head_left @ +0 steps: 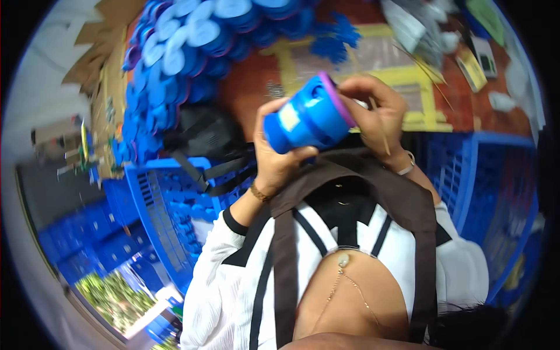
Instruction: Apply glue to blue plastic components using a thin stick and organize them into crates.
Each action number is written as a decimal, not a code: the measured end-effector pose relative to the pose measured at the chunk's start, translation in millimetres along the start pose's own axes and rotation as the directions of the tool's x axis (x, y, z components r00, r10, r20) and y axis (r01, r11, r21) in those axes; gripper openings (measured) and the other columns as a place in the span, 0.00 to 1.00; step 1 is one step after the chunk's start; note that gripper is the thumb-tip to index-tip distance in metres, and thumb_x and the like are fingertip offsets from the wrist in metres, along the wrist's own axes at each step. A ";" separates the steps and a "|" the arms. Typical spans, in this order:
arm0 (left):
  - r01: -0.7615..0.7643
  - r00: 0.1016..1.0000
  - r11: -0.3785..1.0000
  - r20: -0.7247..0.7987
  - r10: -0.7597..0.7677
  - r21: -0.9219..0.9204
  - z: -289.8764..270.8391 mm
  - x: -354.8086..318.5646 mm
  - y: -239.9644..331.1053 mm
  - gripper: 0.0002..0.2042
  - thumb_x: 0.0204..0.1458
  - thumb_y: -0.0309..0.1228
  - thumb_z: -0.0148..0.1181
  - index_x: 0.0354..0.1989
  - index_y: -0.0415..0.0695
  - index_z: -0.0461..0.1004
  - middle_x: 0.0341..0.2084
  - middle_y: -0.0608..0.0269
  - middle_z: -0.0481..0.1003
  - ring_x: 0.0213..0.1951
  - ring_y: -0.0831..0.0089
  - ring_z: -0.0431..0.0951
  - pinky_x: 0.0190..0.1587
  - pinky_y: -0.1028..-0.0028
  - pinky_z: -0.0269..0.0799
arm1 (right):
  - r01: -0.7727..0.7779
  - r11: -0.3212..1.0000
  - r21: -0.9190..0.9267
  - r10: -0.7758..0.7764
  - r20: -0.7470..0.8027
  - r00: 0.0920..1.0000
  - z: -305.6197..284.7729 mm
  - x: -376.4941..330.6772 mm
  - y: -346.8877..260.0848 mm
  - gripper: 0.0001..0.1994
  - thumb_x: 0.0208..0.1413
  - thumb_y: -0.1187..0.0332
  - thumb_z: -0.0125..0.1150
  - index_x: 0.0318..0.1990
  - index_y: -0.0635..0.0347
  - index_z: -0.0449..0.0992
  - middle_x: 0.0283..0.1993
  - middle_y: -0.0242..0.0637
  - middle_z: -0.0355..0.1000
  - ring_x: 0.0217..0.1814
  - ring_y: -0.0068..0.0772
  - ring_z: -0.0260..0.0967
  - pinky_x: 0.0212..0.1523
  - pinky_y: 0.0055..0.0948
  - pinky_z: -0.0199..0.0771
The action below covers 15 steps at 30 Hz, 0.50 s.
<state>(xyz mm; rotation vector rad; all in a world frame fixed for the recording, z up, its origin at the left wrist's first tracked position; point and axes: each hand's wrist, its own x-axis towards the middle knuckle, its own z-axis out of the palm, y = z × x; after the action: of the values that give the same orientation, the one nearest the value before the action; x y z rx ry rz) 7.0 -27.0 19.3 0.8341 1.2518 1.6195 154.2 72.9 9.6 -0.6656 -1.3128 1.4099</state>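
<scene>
In my left hand [274, 140] is a blue plastic cup-shaped part [312, 116] with a purple rim and a pale yellow patch on its side. It is tilted, with the rim toward my right hand [379, 111]. My right fingers are curled close at that rim, and the thumb seems to touch it. A thin tan stick [383, 131] lies across the right palm, tucked in the closed fingers. The right fingertips are partly hidden by the rim. Beneath both hands is the table [245, 81], reddish with yellow tape on it.
Stacked blue parts [169, 52] line the table's left and far side. A small blue cluster [335, 41] lies beyond the hands. Clear plastic bags [408, 32] are at the far right. A black bag [210, 131] sits left, above a blue crate [157, 192]; another blue crate [466, 175] stands right.
</scene>
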 end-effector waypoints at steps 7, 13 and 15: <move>-0.270 0.945 0.960 0.213 0.250 0.070 -14.8 -5.2 14.4 0.41 0.28 0.28 0.80 0.54 0.41 0.61 0.54 0.48 0.68 0.58 0.59 0.67 0.60 0.62 0.63 | 0.136 0.991 0.019 -0.136 0.024 0.990 16.2 -3.0 -18.5 0.08 0.44 0.85 0.64 0.34 0.67 0.76 0.33 0.37 0.74 0.36 0.26 0.72 0.39 0.22 0.73; -0.473 0.879 0.776 0.160 0.450 0.417 -14.4 -15.1 11.8 0.41 0.28 0.37 0.80 0.51 0.47 0.58 0.50 0.43 0.69 0.55 0.52 0.69 0.58 0.58 0.62 | -0.174 0.975 0.137 0.159 0.109 0.981 18.9 2.9 -22.7 0.07 0.46 0.80 0.65 0.35 0.65 0.77 0.34 0.34 0.75 0.38 0.22 0.72 0.42 0.21 0.72; -0.407 0.907 0.827 0.068 0.415 0.388 -20.3 -20.1 4.0 0.42 0.28 0.35 0.81 0.51 0.47 0.57 0.51 0.45 0.67 0.55 0.54 0.68 0.58 0.59 0.61 | -0.161 0.970 0.182 0.138 0.132 0.982 19.0 4.8 -9.0 0.07 0.46 0.81 0.65 0.34 0.66 0.78 0.34 0.34 0.75 0.36 0.20 0.72 0.39 0.19 0.72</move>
<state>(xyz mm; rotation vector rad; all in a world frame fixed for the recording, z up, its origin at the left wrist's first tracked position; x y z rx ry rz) -4.7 -53.3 18.2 1.4277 1.5167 1.7293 138.4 69.2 23.8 -0.5676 -1.2180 1.6977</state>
